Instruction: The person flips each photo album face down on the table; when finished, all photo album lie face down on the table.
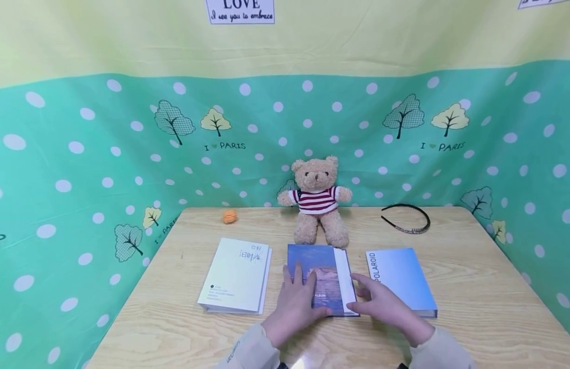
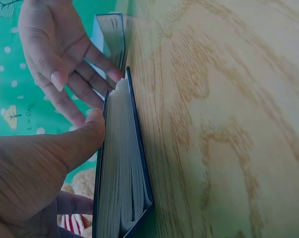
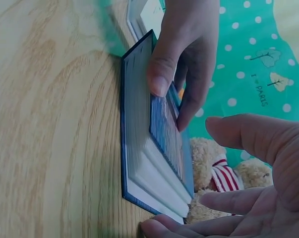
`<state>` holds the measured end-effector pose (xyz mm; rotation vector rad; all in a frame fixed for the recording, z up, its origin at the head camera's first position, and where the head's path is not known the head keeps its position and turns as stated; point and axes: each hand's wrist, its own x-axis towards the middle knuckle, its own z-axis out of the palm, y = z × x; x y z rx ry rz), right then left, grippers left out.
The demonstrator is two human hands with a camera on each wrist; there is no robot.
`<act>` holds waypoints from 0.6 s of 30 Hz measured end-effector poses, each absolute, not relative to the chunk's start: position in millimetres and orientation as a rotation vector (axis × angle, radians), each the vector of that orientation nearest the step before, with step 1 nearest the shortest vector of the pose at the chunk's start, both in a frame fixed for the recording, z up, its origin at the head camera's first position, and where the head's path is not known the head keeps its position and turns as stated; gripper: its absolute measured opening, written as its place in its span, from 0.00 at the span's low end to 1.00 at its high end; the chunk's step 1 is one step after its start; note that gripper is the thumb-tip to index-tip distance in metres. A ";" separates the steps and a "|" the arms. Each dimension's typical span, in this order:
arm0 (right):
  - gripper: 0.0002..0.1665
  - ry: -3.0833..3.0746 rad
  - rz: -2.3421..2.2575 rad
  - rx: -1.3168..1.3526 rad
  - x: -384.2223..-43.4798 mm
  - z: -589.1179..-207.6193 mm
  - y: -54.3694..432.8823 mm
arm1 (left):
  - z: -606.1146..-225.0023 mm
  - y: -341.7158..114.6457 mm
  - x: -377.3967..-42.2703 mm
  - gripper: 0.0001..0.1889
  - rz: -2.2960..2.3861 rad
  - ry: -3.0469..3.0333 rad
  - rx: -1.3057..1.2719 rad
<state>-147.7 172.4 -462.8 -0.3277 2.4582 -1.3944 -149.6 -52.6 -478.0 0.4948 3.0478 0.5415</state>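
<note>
My left hand (image 1: 296, 302) lies on the blue album (image 1: 328, 282) at the lower centre of the head view, its fingers spread and nearly straight over the cover, the thumb pointing right along the near edge. It rests there without gripping. The cover shows a pink-and-purple seascape with the word ALBUM, and a white strip of pages (image 1: 344, 282) is bare along its right side. The right wrist view shows those pages fanned a little past the cover's edge.

My right hand (image 1: 382, 305) is at the album's right edge, thumb and fingers apart and pinching nothing; I cannot tell whether the fingertips touch the pages.

To the left of the album, well apart, a white album (image 1: 236, 277) lies flat, its printed characters upside down in the frame. On the right lies a blue-and-white POLAROID album (image 1: 402, 282), partly behind my right hand and wrist.

A teddy bear (image 1: 317, 200) in a red-and-white striped shirt sits just beyond the album, at mid-frame. Left of it is a small orange object (image 1: 229, 216); right of it, a black headband (image 1: 419, 230). All stand on the wood-grain worktop (image 1: 160, 312), before a green dotted curtain (image 1: 262, 169) with a pale yellow upper band.
</note>
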 end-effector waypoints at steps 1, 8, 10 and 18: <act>0.47 2.449 -1.403 -0.331 -147.7 -463.0 172.4 | -477.8 -52.6 -149.6 0.52 0.534 3.048 0.494; 0.48 2.344 -1.505 -0.311 -148.4 -462.3 172.3 | -479.3 -52.1 -150.5 0.52 0.513 3.041 0.481; 0.48 2.317 -1.525 -0.296 -148.0 -461.4 171.8 | -479.6 -52.0 -150.4 0.52 0.512 3.037 0.479; 0.48 2.265 -1.564 -0.214 -148.2 -460.2 170.4 | -479.8 -52.4 -150.1 0.53 0.516 3.033 0.478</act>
